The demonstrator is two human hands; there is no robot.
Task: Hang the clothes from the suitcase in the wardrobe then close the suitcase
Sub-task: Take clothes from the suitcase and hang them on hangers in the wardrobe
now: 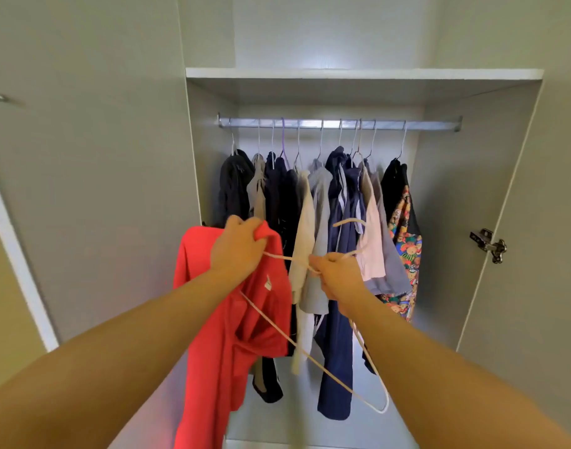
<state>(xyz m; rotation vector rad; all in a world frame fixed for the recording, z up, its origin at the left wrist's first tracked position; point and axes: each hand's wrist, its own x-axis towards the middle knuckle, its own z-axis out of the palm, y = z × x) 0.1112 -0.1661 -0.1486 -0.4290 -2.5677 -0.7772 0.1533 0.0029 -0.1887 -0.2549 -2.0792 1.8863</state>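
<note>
red shirt (219, 335), hem cut off, clutched by fingers of left hand (237, 251); right hand (337, 275) fingers pinch hanger (310, 354).

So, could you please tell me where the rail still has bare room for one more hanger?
The rail is bare at its right end, between the last hanger hook and the wardrobe's right wall. Everywhere left of that, hooks and clothes crowd together.

Left hand (237, 246) gripping red garment (226, 319), right hand (334, 275) holding hanger (310, 358) (white), open wardrobe (472, 222)
</note>
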